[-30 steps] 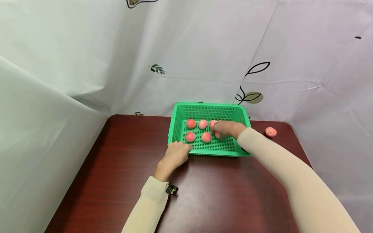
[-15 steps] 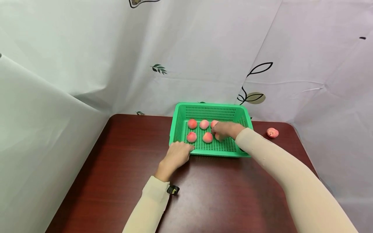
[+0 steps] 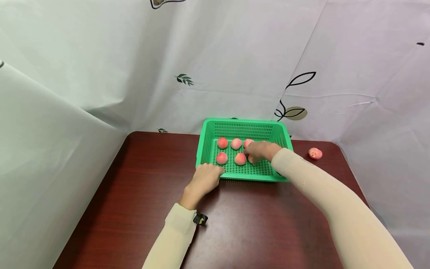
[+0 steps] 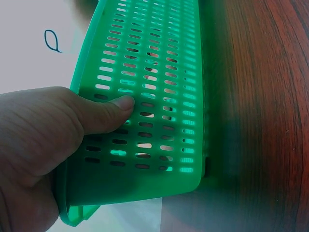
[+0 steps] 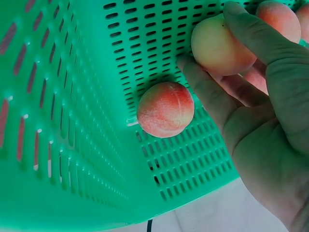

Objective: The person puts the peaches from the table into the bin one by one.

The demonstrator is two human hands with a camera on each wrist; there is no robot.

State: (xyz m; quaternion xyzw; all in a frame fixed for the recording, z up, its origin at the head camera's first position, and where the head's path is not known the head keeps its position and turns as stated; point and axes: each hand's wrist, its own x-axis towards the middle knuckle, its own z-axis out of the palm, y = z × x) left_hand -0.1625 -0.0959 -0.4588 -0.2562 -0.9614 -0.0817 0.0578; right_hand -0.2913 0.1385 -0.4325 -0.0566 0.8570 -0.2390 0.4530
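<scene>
In the head view a green plastic basket (image 3: 248, 176) stands at the back of the table, with several pink-red peaches inside, such as one at the back left (image 3: 222, 143). My left hand (image 3: 205, 178) grips its near rim at the left; the left wrist view shows the thumb (image 4: 108, 113) pressed to the slotted outer wall. Inside the basket, toward its right, my right hand (image 3: 260, 150) holds a yellowish-pink peach (image 5: 215, 46) between thumb and fingers. Another red peach (image 5: 165, 109) lies on the slotted floor near that hand, apart from it.
To the right of the basket a single peach (image 3: 315, 153) lies on the dark red-brown table (image 3: 151, 168). Pale leaf-patterned cloth (image 3: 228, 74) hangs behind and along both sides. The basket's back wall is close to this cloth.
The head view has shifted slightly, so everything sits a little further right. Both hands stay at nearly the same places on and in the basket.
</scene>
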